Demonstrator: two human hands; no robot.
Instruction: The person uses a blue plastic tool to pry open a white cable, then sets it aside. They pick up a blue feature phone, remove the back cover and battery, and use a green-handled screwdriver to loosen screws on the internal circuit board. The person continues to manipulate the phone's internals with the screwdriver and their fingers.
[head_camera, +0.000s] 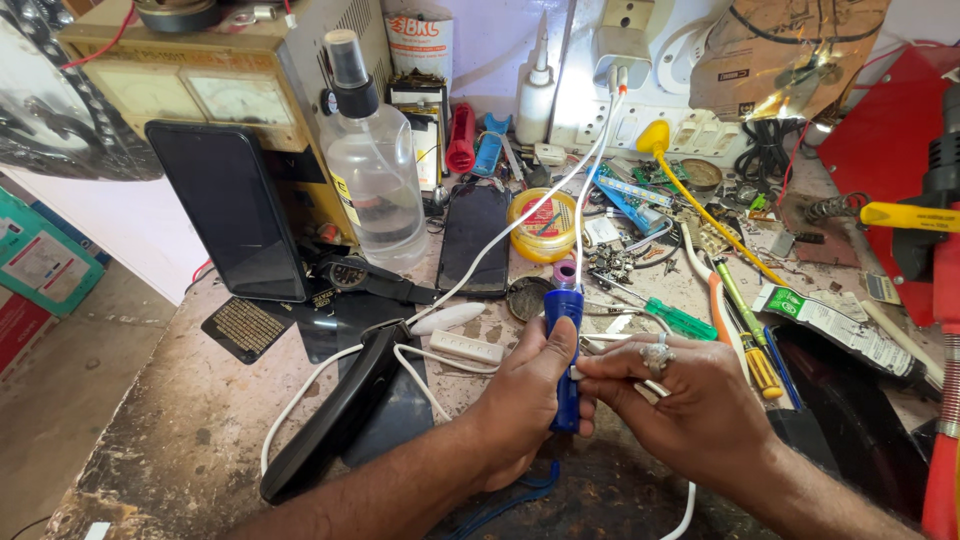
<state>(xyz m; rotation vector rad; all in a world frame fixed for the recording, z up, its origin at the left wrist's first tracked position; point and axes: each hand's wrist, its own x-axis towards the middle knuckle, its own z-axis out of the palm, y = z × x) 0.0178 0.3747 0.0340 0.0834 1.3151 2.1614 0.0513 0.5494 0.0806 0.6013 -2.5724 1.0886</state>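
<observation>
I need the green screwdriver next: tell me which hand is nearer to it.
Right. The right hand lies just below the green screwdriver; the left hand, gripping the blue torch, sits farther left.

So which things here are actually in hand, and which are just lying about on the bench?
In hand:
- blue torch, gripped by the left hand
- right hand, fingers pinching at the torch's side

Lying about:
- spray bottle
- dark phone propped upright
- green screwdriver
- white cable
- yellow round tin
</observation>
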